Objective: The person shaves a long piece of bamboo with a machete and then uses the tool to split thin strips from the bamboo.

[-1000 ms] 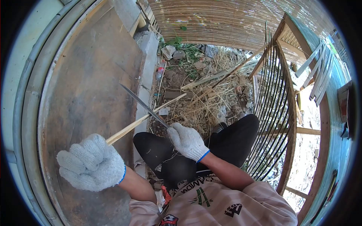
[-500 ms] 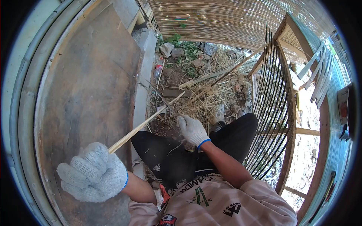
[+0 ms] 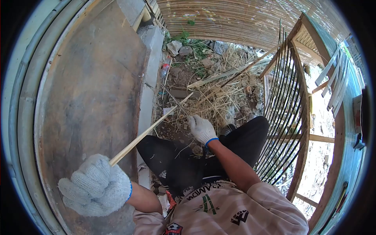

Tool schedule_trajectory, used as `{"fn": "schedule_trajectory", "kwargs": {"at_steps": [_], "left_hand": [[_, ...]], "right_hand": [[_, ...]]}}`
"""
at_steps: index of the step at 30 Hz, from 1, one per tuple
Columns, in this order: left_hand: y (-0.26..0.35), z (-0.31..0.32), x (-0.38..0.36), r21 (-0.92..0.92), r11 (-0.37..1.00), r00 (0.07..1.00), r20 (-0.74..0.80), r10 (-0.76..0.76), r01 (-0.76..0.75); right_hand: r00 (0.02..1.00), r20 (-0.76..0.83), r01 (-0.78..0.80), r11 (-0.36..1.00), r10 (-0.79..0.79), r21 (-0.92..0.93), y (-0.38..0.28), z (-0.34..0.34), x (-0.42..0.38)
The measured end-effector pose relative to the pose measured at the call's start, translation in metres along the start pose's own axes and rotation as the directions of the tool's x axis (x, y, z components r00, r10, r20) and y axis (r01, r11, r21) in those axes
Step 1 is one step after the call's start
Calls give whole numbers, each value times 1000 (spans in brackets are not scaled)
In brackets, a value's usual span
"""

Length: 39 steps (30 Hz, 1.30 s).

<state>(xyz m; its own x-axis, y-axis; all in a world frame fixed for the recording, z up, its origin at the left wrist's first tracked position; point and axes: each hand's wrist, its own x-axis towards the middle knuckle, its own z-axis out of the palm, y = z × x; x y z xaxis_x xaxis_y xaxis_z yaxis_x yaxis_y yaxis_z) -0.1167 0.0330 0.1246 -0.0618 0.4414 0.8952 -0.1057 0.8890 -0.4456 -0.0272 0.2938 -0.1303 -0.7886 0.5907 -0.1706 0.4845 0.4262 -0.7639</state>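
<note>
My left hand (image 3: 96, 184), in a white knitted glove with a blue cuff, is closed around the near end of a pale bamboo strip (image 3: 145, 135). The strip slants up and away over my knee, its far tip above the littered ground. My right hand (image 3: 201, 128), gloved the same way, is closed on a knife whose thin grey blade (image 3: 171, 95) points up and to the left. The blade crosses the strip close to its far end; whether they touch is hard to tell. The knife's handle is hidden in the glove.
A brown wooden board (image 3: 90, 86) lies at left beside a concrete ledge (image 3: 150, 66). Straw-like shavings (image 3: 223, 94) and longer bamboo pieces cover the ground ahead. At right stands a wooden frame (image 3: 303, 117) with dark rods. A woven bamboo screen (image 3: 235, 19) closes the back.
The knife blade has shifted to the right along the strip, toward its far end. My right hand moved slightly right and up; my left hand shifted a little down and left with the strip.
</note>
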Motion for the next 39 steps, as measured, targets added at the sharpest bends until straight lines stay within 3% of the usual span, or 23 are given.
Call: {"fn": "schedule_trajectory", "kwargs": {"at_steps": [2,5,8,9,11,12,13,14,15,17,18,20,22,26,28,29,30,32,35,36,38,39], "left_hand": [[-2,0,-11,-87,962,926,306,-222,259],[-4,-2,-7,-19,987,948,281,-149,161],[-9,-6,-12,-114,965,913,367,-180,236],[-7,-5,-9,-118,965,914,364,-179,236],[4,-10,15,55,998,998,-41,41,-39],[4,-11,14,53,998,998,-36,44,-43],[5,-11,14,-250,967,998,-24,-64,56],[5,-10,13,-527,837,986,18,-163,148],[4,-10,14,-750,622,966,88,-244,225],[0,-7,10,-953,30,907,278,-316,302],[-3,-4,8,-911,-288,876,378,-300,295],[-12,5,-2,-556,-807,825,539,-169,198],[-11,11,1,-538,-818,826,544,-150,205],[-5,13,1,-484,-848,795,591,-136,215],[-5,10,-2,-459,-860,775,619,-130,222],[-6,9,-2,-446,-866,767,630,-125,225],[-7,8,-2,-435,-873,759,639,-124,223],[-6,5,-2,-415,-886,743,656,-134,206],[-4,-3,-5,-383,-906,712,687,-148,181],[-4,-6,-6,-373,-911,701,697,-150,176],[-6,-13,-8,-353,-921,681,716,-152,166],[0,-17,1,-354,-921,680,717,-156,162]], "right_hand": [[999,37,-15,1000,15,-13,-1,1,4],[996,60,-63,998,63,5,-1,1,7],[998,17,-52,998,52,-27,25,10,15],[992,57,-107,992,110,-64,30,8,15],[995,29,-93,993,95,-67,39,12,17],[997,6,-76,995,76,-70,45,15,16],[997,9,-77,995,78,-70,47,15,17],[992,23,-123,990,125,-63,49,16,19],[984,38,-170,984,172,-55,50,17,21],[972,70,-218,973,223,-74,66,24,28],[957,97,-266,959,275,-97,76,28,32],[940,133,-302,948,314,-105,114,39,37],[889,209,-380,910,408,-163,146,43,22],[848,236,-455,881,474,-132,146,21,-16],[885,142,-452,891,443,33,116,13,-25],[909,138,-414,889,393,196,84,-4,-30],[910,135,-412,890,392,196,67,-6,-33],[980,71,-197,969,188,148,36,-13,-31],[1000,13,10,958,-14,285,-22,-26,-46],[1000,12,13,960,-17,281,-41,-34,-52],[985,150,32,937,-90,348,-77,-52,-66],[979,138,91,922,-153,376,-89,-55,-73]]}}
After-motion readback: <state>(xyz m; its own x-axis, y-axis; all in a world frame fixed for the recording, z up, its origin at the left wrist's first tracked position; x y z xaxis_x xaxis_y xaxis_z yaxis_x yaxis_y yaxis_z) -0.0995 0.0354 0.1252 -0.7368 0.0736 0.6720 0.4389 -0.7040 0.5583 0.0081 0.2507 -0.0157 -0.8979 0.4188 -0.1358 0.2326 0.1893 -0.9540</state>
